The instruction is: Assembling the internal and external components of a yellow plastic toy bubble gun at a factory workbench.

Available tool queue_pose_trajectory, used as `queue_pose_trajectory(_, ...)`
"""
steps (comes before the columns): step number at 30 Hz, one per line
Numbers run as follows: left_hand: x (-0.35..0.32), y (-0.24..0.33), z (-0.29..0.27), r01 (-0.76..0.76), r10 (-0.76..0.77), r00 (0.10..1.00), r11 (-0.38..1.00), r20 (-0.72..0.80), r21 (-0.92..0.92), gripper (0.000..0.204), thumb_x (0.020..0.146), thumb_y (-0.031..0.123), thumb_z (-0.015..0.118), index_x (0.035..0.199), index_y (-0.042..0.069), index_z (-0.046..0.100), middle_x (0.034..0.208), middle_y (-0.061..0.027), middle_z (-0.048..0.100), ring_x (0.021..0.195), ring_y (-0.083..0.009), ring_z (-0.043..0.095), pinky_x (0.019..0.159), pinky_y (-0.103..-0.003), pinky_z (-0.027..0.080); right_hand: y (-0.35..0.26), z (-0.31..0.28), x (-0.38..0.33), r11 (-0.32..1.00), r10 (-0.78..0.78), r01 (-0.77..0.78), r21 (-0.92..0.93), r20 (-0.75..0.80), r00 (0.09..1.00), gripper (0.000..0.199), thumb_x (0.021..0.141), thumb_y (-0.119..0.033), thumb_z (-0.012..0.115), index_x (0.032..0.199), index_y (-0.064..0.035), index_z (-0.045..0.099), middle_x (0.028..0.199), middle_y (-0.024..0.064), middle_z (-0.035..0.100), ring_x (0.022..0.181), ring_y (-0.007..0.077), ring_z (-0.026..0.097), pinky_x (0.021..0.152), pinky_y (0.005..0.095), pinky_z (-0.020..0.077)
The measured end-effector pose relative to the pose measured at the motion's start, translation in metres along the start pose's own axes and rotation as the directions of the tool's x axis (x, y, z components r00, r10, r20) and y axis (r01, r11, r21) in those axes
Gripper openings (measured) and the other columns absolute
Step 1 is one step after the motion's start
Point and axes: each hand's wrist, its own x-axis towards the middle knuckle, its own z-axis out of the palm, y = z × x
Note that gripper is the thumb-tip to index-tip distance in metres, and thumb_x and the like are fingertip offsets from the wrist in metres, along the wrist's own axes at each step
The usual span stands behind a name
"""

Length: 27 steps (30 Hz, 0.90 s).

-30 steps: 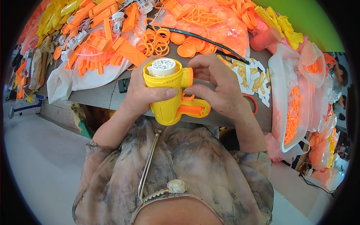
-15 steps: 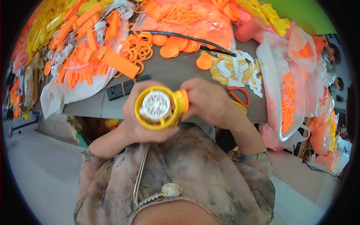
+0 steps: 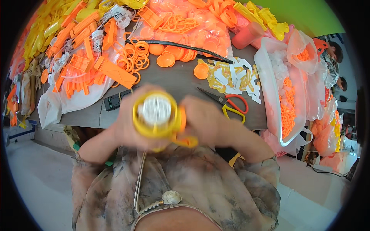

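Note:
My left hand (image 3: 127, 119) is wrapped round a yellow round plastic housing (image 3: 135, 122), lifted above the table's front edge. Its open end faces up and shows a white patterned disc (image 3: 156, 109) inside. On the housing's right side is an orange cap-like part (image 3: 182, 118), and a yellow-orange loop (image 3: 189, 141) sticks out below it. Close against that orange part is my right hand (image 3: 204, 121), closed and smeared by motion; its fingertips are hidden, so what it grips does not show. Scissors (image 3: 227, 103) with one red and one yellow handle lie open beyond my right hand.
Orange parts, rings (image 3: 135, 54) and white motor-like pieces crowd the left. Orange cups (image 3: 166, 59) lie mid-table near a black strip (image 3: 181, 47). White and yellow labels (image 3: 233, 75) sit farther right. A white tub (image 3: 283, 140) holds orange pieces. A black device (image 3: 113, 102) lies left.
The housing has come lower and tipped, and the yellow-orange loop now shows beneath it. My right hand has shifted down and left, uncovering the scissors' blades.

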Motion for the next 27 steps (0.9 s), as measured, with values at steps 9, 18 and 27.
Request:
queue_pose_trajectory(9, 0.016, -0.01, 0.008, 0.244, -0.397, 0.914, 0.7, -0.081, -0.671, 0.067, 0.06, 0.012, 0.078, 0.116, 0.001, 0.043, 0.103, -0.0115, 0.059, 0.091, -0.0213, 0.061, 0.085, -0.035, 0.048, 0.191, -0.145, 0.082, 0.604, 0.083, -0.502, -0.619, -0.578, 0.812, 0.024, 0.082, -0.02, 0.054, 0.087, 0.0029, 0.06, 0.085, 0.0193, 0.064, 0.076, 0.0323, 0.062, 0.07, 0.0415, 0.0478)
queue_pose_trajectory(18, 0.013, -0.014, 0.007, 0.191, -0.331, 0.932, 0.797, -0.149, -0.573, 0.071, 0.064, 0.016, 0.076, 0.123, 0.001, 0.041, 0.107, -0.0099, 0.059, 0.099, -0.019, 0.058, 0.088, -0.034, 0.046, 0.203, -0.157, 0.098, 0.305, 0.371, -0.684, -0.662, -0.579, 0.726, 0.031, 0.081, -0.026, 0.051, 0.086, 0.0026, 0.062, 0.085, 0.0259, 0.062, 0.081, 0.039, 0.06, 0.075, 0.0453, 0.0474)
queue_pose_trajectory(27, 0.018, -0.017, 0.0, 0.125, -0.225, 0.974, 0.653, -0.034, -0.747, 0.084, 0.058, 0.016, 0.079, 0.13, 0.002, 0.037, 0.11, -0.0098, 0.057, 0.103, -0.0195, 0.057, 0.088, -0.034, 0.046, 0.067, -0.077, 0.055, 0.929, -0.008, -0.056, -0.366, -0.173, 0.985, 0.015, 0.082, -0.002, 0.053, 0.097, -0.0023, 0.056, 0.093, 0.0095, 0.057, 0.089, 0.0189, 0.059, 0.072, 0.0318, 0.0495)
